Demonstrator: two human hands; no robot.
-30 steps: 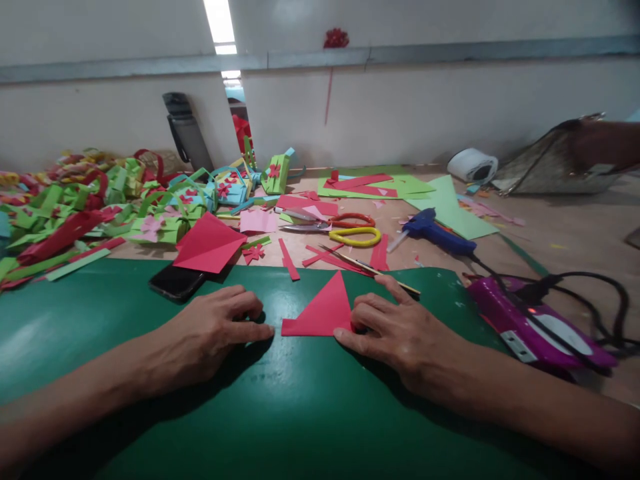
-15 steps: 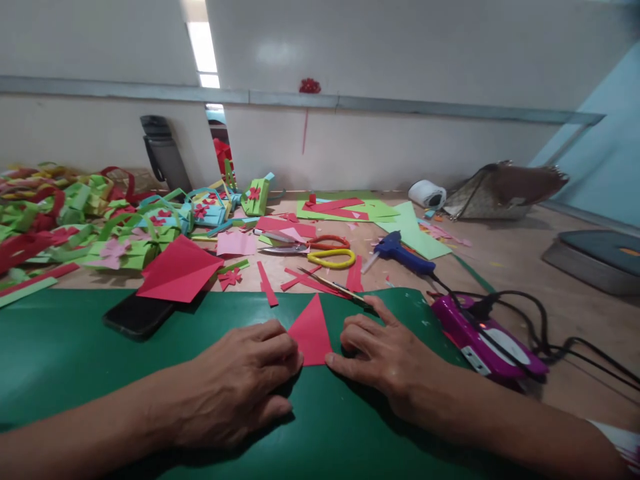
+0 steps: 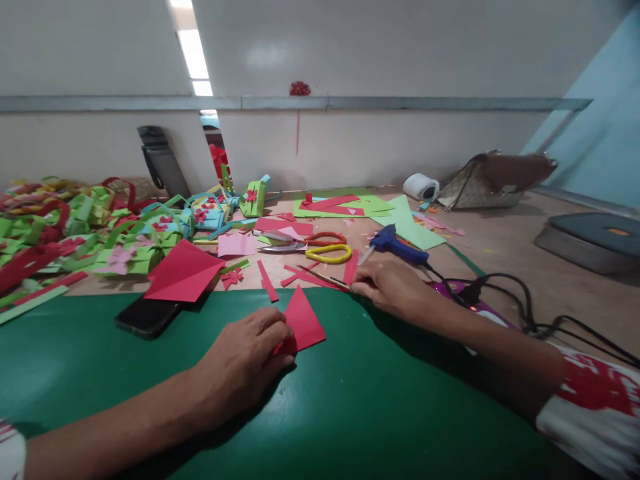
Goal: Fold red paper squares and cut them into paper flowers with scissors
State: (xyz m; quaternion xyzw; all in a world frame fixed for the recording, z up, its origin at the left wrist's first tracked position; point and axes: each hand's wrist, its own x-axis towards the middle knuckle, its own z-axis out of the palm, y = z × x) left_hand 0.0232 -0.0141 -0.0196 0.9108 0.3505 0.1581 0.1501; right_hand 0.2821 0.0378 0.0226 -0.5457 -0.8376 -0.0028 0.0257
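My left hand (image 3: 250,353) is closed on the left side of a folded red paper triangle (image 3: 303,320), whose point faces away from me over the green mat (image 3: 345,413). My fingers cover the triangle's left corner. Farther forward and to the right, my right hand (image 3: 385,287) has its fingers closed at the near end of a thin pointed stick (image 3: 325,275). That stick lies across red paper strips (image 3: 300,275). Beyond it rest scissors (image 3: 327,252) with yellow and orange-red handles, and a blue glue gun (image 3: 400,247).
At left, a larger red sheet (image 3: 185,273) overlaps a black phone (image 3: 145,317). Small paper baskets (image 3: 125,257) pile up behind. A purple power strip (image 3: 445,289) with black cables is beside my right forearm. A grey bottle (image 3: 163,163) and a handbag (image 3: 500,180) stand at the back.
My right hand has left the triangle's lower right corner and moved forward to the stick's end. The triangle has turned slightly and shifted up-left with my left hand.
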